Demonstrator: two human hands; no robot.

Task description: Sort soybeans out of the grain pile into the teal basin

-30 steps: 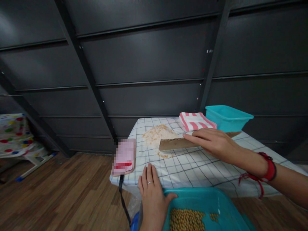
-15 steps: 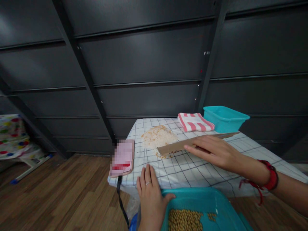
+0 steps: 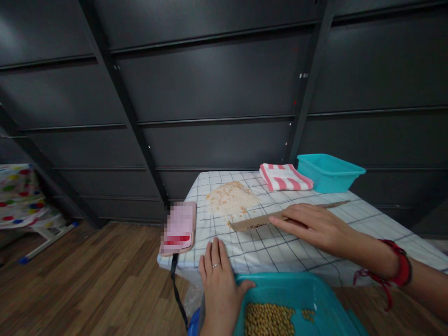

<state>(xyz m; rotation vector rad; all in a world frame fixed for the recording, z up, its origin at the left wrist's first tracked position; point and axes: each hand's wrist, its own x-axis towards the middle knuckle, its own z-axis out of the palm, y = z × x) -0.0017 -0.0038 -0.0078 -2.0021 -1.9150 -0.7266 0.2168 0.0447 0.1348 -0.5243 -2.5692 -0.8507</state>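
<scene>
My right hand [image 3: 313,227] holds a long strip of brown cardboard [image 3: 257,220] by its upper edge, fingers closed over it, and the strip leans low over the checked tablecloth [image 3: 280,247]. Just beyond the strip's left end lies a pile of pale grain [image 3: 231,199] with a few bits beside it. My left hand [image 3: 219,280], a ring on one finger, grips the left rim of a teal tray [image 3: 297,284] at the table's near edge. The tray holds yellow beans [image 3: 269,319].
A pink phone [image 3: 178,227] with a black strap lies at the table's left edge. At the back right are a folded red-striped cloth [image 3: 285,177] and an empty teal tub [image 3: 329,172]. A dark panelled wall stands behind, and wooden floor lies to the left.
My right hand has drawn the cardboard strip toward me and tilted it flatter, away from the grain pile. The left hand has stayed on the tray rim.
</scene>
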